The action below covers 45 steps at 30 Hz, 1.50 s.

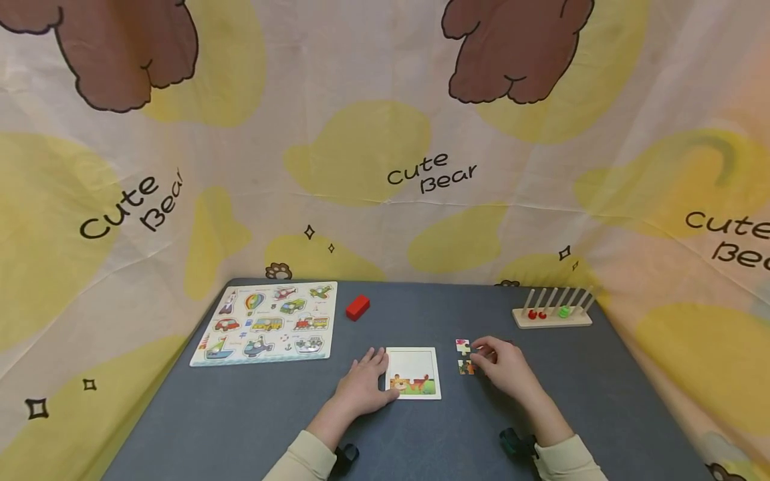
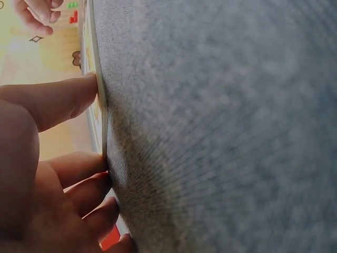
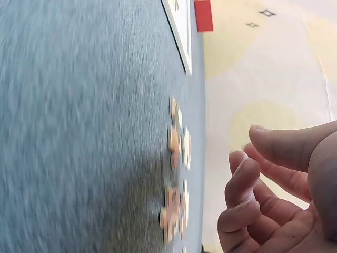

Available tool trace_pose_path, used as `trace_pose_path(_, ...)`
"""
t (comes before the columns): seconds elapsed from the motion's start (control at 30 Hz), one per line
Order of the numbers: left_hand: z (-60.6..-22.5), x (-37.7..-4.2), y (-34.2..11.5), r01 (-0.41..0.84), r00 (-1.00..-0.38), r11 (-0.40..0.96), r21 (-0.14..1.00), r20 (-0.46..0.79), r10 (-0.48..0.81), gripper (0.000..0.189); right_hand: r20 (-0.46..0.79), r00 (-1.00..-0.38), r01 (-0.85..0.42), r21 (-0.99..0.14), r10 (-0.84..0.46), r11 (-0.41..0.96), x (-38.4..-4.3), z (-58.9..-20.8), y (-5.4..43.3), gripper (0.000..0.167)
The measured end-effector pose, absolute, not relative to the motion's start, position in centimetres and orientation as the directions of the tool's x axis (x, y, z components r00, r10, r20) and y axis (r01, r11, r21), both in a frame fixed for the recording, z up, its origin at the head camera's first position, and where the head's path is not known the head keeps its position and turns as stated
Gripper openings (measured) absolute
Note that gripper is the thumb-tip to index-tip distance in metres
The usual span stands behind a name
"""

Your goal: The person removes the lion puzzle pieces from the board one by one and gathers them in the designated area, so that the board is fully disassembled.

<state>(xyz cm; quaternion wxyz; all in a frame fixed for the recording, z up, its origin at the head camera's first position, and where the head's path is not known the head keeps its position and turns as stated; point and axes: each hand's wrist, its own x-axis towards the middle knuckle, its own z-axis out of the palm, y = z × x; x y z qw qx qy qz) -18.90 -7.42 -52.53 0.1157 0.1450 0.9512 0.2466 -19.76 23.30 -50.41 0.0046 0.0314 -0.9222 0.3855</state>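
Note:
A square white puzzle frame (image 1: 412, 359) lies on the table, its lower part filled with a picture of an orange animal on green. My left hand (image 1: 363, 384) rests along its left side, the thumb at the near left corner and the fingers extended. The left wrist view shows that thumb (image 2: 66, 100) touching the frame's edge. To the right, my right hand (image 1: 505, 366) hovers just above loose jigsaw pieces (image 1: 462, 346), hiding some of them. In the right wrist view several pieces (image 3: 172, 216) lie below the loosely bent fingers, with nothing between thumb and fingertips.
At the back left lies a vehicle puzzle board (image 1: 279, 344). A red block (image 1: 357, 308) sits beside it. A wooden peg stand (image 1: 552, 321) with red and green beads is at the back right. Behind the table hangs a printed cloth (image 1: 361, 220).

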Motion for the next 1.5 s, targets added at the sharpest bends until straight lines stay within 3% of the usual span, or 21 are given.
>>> trace_pose_path(0.73,-52.6,-19.1,-7.5,0.223,-0.919,0.849,0.478,-0.187,0.346,0.088,0.06,-0.985,-0.156,-0.701,-0.161,0.696,-20.0,-51.2,17.6,0.015)
trace_pose_path(1.0,-52.7,-19.1,-7.4,0.212,-0.922,0.849,0.483,-0.188,0.337,0.087,0.109,-0.953,-0.272,-0.72,-0.284,0.638,-19.8,-51.6,16.0,0.014)
trace_pose_path(1.5,-52.6,-19.0,-7.5,0.219,-0.925,0.844,0.489,-0.17,0.339,0.086,0.084,-0.919,-0.325,-0.718,-0.386,0.616,-20.0,-52.1,13.2,0.014)
